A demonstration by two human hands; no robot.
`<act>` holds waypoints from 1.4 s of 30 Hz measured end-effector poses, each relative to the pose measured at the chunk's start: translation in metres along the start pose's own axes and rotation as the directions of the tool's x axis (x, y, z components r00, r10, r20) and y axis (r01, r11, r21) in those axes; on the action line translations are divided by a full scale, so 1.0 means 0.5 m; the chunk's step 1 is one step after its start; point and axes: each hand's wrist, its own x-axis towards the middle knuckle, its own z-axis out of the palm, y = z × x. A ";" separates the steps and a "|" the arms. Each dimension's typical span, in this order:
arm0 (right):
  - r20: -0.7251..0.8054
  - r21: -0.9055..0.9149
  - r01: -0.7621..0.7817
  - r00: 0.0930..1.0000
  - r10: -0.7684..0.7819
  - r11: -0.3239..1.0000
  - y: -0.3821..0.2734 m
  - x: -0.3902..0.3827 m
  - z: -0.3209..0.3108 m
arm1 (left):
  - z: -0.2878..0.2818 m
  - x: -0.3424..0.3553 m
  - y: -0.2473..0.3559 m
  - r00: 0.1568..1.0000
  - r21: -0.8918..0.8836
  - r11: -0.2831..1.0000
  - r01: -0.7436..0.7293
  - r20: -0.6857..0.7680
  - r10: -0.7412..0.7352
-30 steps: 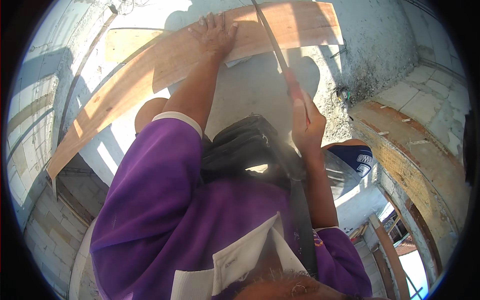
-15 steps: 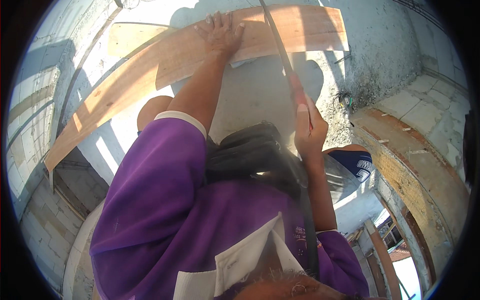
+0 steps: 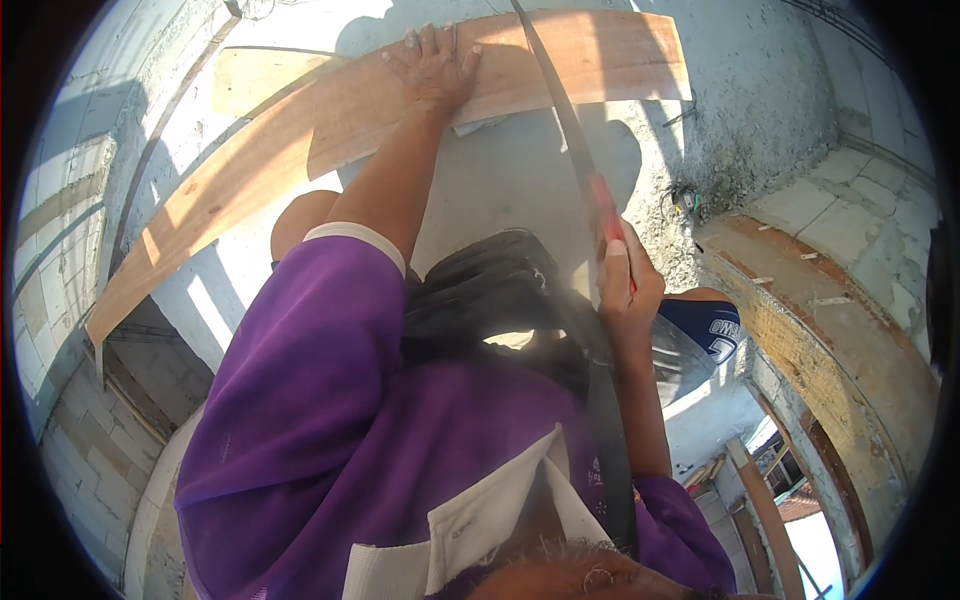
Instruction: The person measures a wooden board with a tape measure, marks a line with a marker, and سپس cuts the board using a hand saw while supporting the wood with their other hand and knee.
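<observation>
A long reddish-brown wooden board (image 3: pixel 235 165) stretches across in front of me, with a step in its near edge. On its far half my left hand (image 3: pixel 437 72) lies flat, fingers spread, pressing on the surface. My right hand (image 3: pixel 630 280) is wrapped round the red handle of a handsaw (image 3: pixel 570 130). The saw's long thin blade runs away from me and crosses the board to the right of my left hand. I see the blade nearly edge-on; its teeth and any cut are too small to tell.
A paler board piece (image 3: pixel 262 78) lies behind the long board at the left. Dark folded cloth (image 3: pixel 490 275) is at my lap. To the right stands a curved-looking timber-edged ledge (image 3: pixel 800 330) by block walls. A small dark cable-like item (image 3: pixel 688 200) lies on rough concrete.
My right hand and the saw have drawn back a little toward me and slightly right. My left hand stays flat on the board.
</observation>
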 end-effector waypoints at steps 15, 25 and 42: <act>-0.033 -0.009 -0.009 0.999 0.009 1.000 0.010 0.017 0.007 | 0.003 0.005 -0.004 1.000 0.004 1.000 0.008 -0.026 -0.008; -0.072 -0.044 0.222 0.972 -0.224 0.974 -0.074 0.290 0.149 | -0.004 -0.005 0.007 1.000 0.044 0.999 0.017 0.011 -0.017; -0.084 0.024 0.252 0.965 -0.249 0.968 -0.014 0.195 0.090 | 0.012 0.007 0.001 0.992 -0.010 1.000 -0.006 -0.126 0.004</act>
